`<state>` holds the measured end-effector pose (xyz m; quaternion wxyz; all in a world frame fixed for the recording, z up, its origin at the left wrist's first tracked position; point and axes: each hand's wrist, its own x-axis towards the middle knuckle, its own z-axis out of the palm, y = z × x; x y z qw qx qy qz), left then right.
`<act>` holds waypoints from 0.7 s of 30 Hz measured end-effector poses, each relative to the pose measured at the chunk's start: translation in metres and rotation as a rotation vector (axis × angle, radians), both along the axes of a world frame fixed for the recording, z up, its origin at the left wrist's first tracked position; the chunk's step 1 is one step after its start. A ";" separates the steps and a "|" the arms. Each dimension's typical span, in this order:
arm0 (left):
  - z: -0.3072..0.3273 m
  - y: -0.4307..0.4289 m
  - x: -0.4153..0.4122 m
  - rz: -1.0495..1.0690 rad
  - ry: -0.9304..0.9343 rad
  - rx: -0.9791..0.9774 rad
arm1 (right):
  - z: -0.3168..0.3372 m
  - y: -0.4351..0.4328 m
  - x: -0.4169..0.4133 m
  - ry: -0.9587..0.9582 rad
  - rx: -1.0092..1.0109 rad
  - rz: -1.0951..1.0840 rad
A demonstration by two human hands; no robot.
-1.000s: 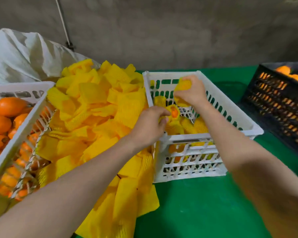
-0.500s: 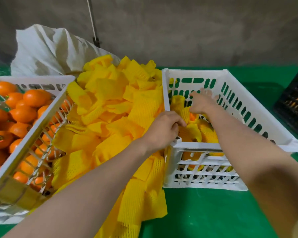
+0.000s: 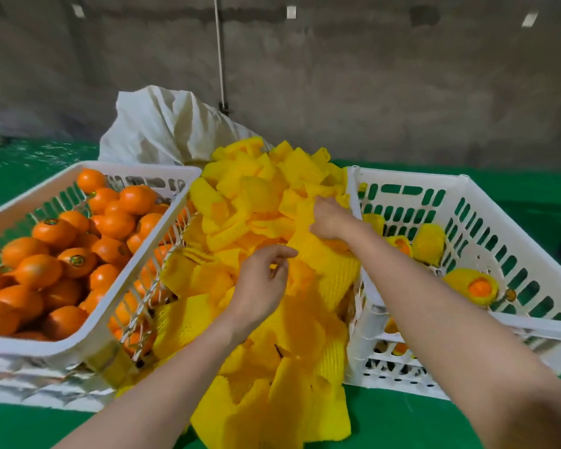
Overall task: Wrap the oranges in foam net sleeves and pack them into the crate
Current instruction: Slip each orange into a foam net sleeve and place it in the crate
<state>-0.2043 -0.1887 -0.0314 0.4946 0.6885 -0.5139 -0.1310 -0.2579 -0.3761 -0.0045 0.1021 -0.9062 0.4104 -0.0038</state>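
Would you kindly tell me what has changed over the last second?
The right hand let go of its wrapped orange inside the white slotted plastic crate and moved left to the pile of yellow foam net sleeves, gripping one. The left hand left the crate's rim and hovers open over the pile. The white basket of bare oranges stayed put.

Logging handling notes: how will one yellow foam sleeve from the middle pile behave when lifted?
Probably floppy: the foam sleeves lie bent and draped over one another. Likely very light, being open mesh. Might drag neighbours, since they overlap.
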 end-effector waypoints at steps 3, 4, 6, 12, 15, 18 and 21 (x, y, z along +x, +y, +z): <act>0.003 0.026 0.034 0.066 0.002 0.032 | -0.012 0.001 0.008 0.014 0.032 -0.113; 0.003 0.034 0.044 0.087 0.009 0.041 | -0.014 0.004 0.008 -0.011 0.009 -0.128; 0.003 0.048 0.062 0.132 0.036 0.044 | -0.011 0.008 0.010 -0.099 -0.084 -0.136; 0.011 0.070 0.086 0.150 0.222 -0.001 | 0.050 0.073 0.019 -0.508 -0.211 0.114; 0.025 0.073 0.088 0.106 0.075 -0.003 | 0.071 0.118 0.022 -0.479 -0.123 0.337; 0.036 0.080 0.092 0.131 -0.106 -0.038 | 0.069 0.146 0.035 -0.541 -0.083 0.389; 0.036 0.088 0.100 0.233 -0.058 -0.073 | 0.058 0.159 0.051 -0.607 -0.131 0.251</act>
